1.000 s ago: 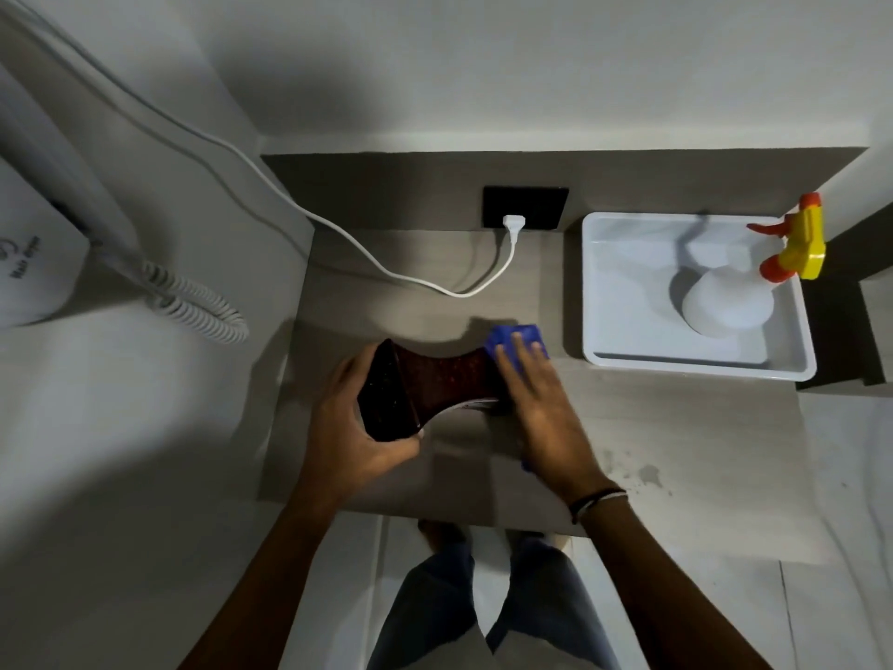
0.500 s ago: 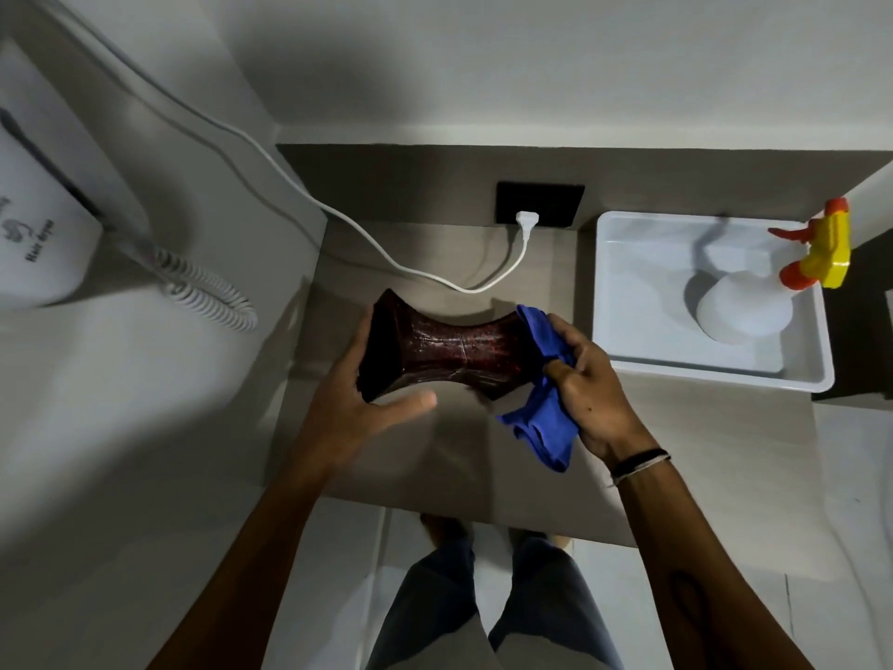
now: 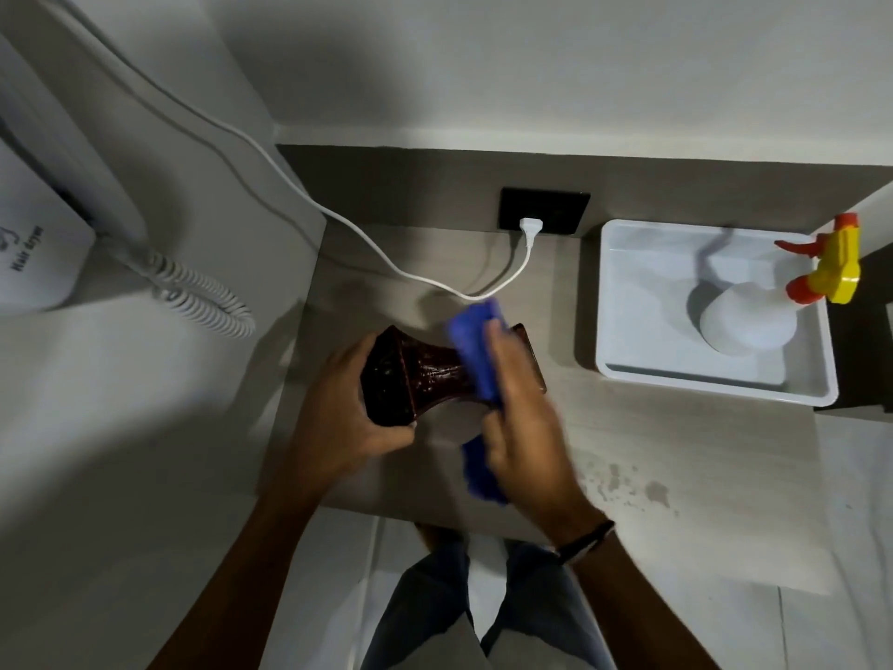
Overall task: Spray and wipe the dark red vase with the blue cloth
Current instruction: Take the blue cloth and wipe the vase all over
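The dark red vase point(image 3: 425, 377) lies on its side above the counter, glossy and narrow at the waist. My left hand point(image 3: 345, 418) grips its left end. My right hand point(image 3: 519, 427) presses the blue cloth point(image 3: 476, 340) over the vase's right half; the cloth wraps over the top and hangs below my palm. The right end of the vase pokes out past my fingers. The white spray bottle point(image 3: 746, 326) with a yellow and orange head stands in the tray at the right, away from both hands.
A white tray point(image 3: 715, 391) sits on the wooden counter point(image 3: 652, 442) at the right. A white cable point(image 3: 386, 261) runs to the black wall socket point(image 3: 543, 210). A hair dryer unit point(image 3: 34, 253) with a coiled cord hangs on the left wall. Wet spots mark the counter's front right.
My right hand has moved the blue cloth from the vase's right end up over its middle and top. The vase has turned a little in my left hand.
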{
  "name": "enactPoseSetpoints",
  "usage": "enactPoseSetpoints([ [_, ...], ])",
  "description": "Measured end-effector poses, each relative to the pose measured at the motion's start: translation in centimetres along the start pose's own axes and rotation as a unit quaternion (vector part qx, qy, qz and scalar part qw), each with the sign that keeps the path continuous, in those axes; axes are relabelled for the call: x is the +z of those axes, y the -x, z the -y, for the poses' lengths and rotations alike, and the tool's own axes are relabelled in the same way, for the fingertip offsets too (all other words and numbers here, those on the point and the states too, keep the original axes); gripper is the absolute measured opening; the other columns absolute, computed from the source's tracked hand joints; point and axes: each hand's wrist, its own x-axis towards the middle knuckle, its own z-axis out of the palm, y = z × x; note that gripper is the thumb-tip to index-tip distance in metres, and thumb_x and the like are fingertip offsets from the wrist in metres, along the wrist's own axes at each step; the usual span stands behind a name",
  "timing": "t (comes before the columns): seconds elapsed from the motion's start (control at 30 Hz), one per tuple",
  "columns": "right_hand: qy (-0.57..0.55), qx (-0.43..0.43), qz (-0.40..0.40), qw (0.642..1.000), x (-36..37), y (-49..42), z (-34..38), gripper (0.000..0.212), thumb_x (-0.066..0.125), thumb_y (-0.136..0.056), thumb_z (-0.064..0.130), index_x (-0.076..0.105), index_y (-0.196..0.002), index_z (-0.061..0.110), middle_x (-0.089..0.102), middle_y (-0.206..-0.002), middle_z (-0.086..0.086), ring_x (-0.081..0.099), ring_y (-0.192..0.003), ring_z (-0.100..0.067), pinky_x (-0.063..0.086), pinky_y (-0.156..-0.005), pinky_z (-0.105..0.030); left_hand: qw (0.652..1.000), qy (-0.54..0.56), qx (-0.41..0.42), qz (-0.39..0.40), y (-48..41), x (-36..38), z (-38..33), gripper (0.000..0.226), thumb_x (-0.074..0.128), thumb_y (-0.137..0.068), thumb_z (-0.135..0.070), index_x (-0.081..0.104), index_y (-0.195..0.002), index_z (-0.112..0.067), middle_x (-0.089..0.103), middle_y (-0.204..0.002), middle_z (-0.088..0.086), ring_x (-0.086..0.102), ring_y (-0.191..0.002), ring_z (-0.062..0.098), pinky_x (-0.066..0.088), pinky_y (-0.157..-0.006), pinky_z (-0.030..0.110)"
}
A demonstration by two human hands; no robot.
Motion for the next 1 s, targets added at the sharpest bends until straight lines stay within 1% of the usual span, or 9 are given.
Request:
enactPoseSetpoints([
  [0.07,0.093,-0.126,0.059,0.986,2.6,1.4,1.6,0.077,0.038,-0.097,-0.006,0.02,-0.17,0.011,0.022,-0.178,-0.017,0.023,-0.166,-0.032,0.025,-0.136,-0.044,1.0,-0.011,0.019,-0.001,-0.3,0.1,-0.4,0.1,0.092,-0.047,-0.031,0.06,-0.139,-0.012,0.064,-0.127,0.003,0.061,-0.116,0.008,0.05,-0.098,0.024],
  [0.13,0.156,-0.152,0.08,0.973,3.1,1.4,0.1,0.077,0.037,-0.099,-0.013,0.017,-0.17,0.01,0.016,-0.179,-0.019,0.016,-0.167,-0.036,0.025,-0.136,-0.047,0.999,-0.026,0.026,0.002,-0.3,-0.1,-0.6,0.099,0.091,-0.046,-0.031,0.062,-0.138,-0.008,0.066,-0.127,0.006,0.065,-0.117,0.025,0.054,-0.096,0.037],
  [0.3,0.176,0.071,0.118,0.975,0.1,-1.0,-4.0,0.097,0.055,-0.094,-0.021,0.003,-0.168,0.015,-0.008,-0.179,-0.012,-0.007,-0.167,-0.037,0.02,-0.135,-0.055,0.999,-0.036,-0.007,0.004,0.1,-0.1,-1.0,0.105,0.087,-0.046,-0.042,0.056,-0.144,-0.019,0.06,-0.128,0.0,0.062,-0.113,0.02,0.055,-0.089,0.035],
  [0.4,0.087,-0.057,0.068,0.992,3.6,-0.5,0.6,0.102,0.053,-0.086,-0.018,0.006,-0.17,0.015,0.007,-0.181,-0.019,0.01,-0.168,-0.039,0.026,-0.135,-0.05,1.0,-0.022,-0.008,0.003,0.0,-0.1,-1.5,0.103,0.081,-0.046,-0.049,0.055,-0.143,-0.023,0.059,-0.13,-0.004,0.059,-0.115,0.017,0.05,-0.09,0.032],
  [0.47,0.068,-0.115,0.083,0.988,4.7,0.4,1.6,0.104,0.049,-0.084,-0.017,0.003,-0.172,0.016,0.003,-0.182,-0.015,0.004,-0.169,-0.033,0.017,-0.137,-0.044,1.0,-0.026,0.0,0.008,0.0,-0.2,-1.2,0.101,0.08,-0.048,-0.049,0.059,-0.142,-0.017,0.062,-0.128,-0.002,0.062,-0.118,0.022,0.054,-0.093,0.039],
  [0.67,0.19,0.015,0.103,0.976,0.5,0.4,-3.7,0.095,0.061,-0.094,-0.019,0.005,-0.166,0.009,-0.003,-0.178,-0.018,0.0,-0.167,-0.043,0.019,-0.135,-0.058,0.999,-0.041,-0.033,0.01,0.5,-0.4,-1.0,0.114,0.08,-0.046,-0.053,0.052,-0.15,-0.018,0.059,-0.137,0.005,0.062,-0.123,0.027,0.055,-0.097,0.041],
  [0.73,0.113,-0.069,0.047,0.99,3.2,0.7,-0.7,0.085,0.048,-0.093,-0.02,0.014,-0.167,0.004,0.012,-0.177,-0.026,0.014,-0.165,-0.046,0.024,-0.133,-0.061,0.999,-0.03,-0.025,0.001,0.1,-0.3,-1.5,0.111,0.077,-0.046,-0.055,0.051,-0.148,-0.021,0.059,-0.142,0.008,0.059,-0.127,0.023,0.052,-0.098,0.038],
  [0.87,0.058,-0.159,0.065,0.983,5.7,1.6,1.4,0.065,0.029,-0.105,-0.008,0.019,-0.169,0.005,0.019,-0.177,-0.025,0.015,-0.167,-0.04,0.018,-0.136,-0.055,0.999,-0.038,-0.006,0.009,0.1,-0.5,-0.5,0.102,0.081,-0.052,-0.051,0.06,-0.142,-0.008,0.065,-0.135,0.012,0.062,-0.123,0.023,0.049,-0.098,0.032],
  [1.0,0.147,0.012,0.058,0.987,1.0,1.1,-5.0,0.087,0.07,-0.088,-0.018,0.033,-0.165,0.003,0.023,-0.176,-0.023,0.022,-0.164,-0.045,0.029,-0.13,-0.063,0.999,-0.035,-0.038,0.006,0.7,-0.6,0.0,0.118,0.078,-0.043,-0.057,0.055,-0.147,-0.008,0.061,-0.135,0.01,0.06,-0.116,0.019,0.045,-0.091,0.032],
])
